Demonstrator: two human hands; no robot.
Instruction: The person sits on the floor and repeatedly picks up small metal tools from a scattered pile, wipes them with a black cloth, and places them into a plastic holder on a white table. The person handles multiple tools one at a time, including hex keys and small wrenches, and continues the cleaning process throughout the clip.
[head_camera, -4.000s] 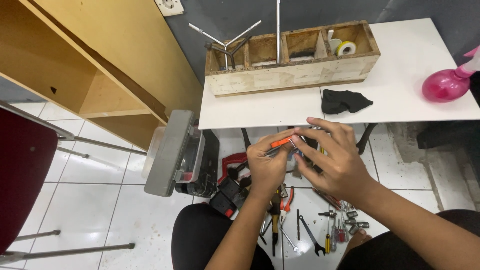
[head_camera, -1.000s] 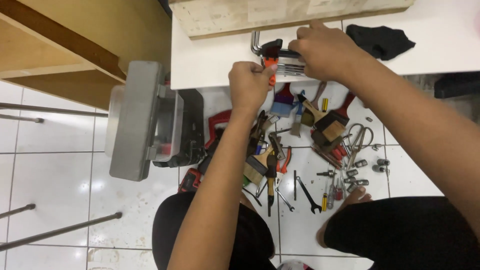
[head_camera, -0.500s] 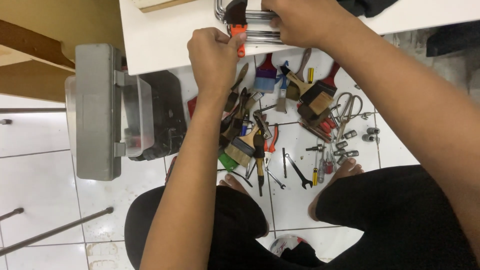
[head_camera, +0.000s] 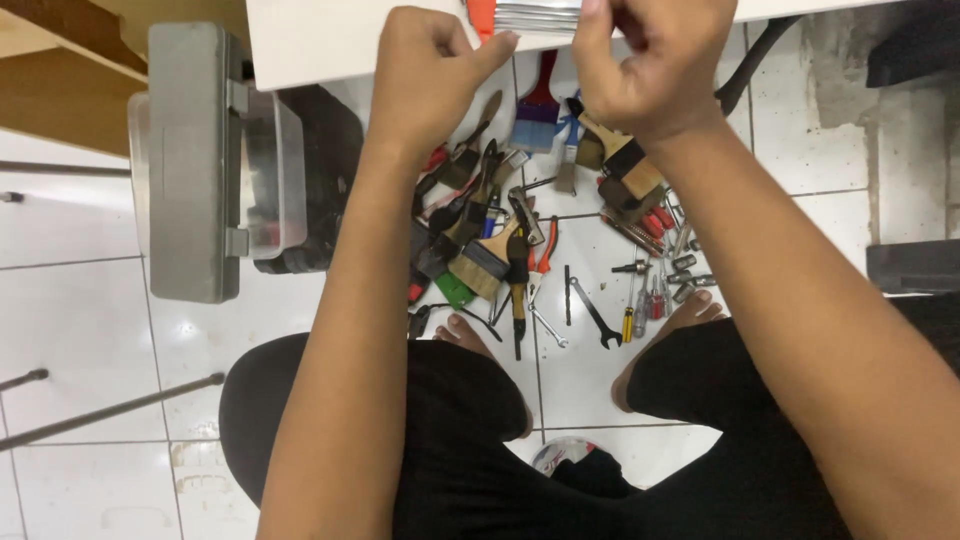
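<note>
At the front edge of the white bench (head_camera: 300, 45), the left hand (head_camera: 430, 75) pinches the orange tab (head_camera: 481, 15) of a set of metal keys (head_camera: 540, 17) while the right hand (head_camera: 650, 65) clenches their free ends to steady them, above paintbrushes (head_camera: 480, 265) and wrenches (head_camera: 590, 315) scattered on the floor.

Orange-tipped bundle of silver metal keys (head_camera: 530, 14), flat at the white tabletop's (head_camera: 310, 45) edge

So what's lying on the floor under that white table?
Under the white table lie paintbrushes, a spanner, screwdrivers and other loose tools on the tiles. The left hand and right hand cover whatever lies beneath them.
</note>
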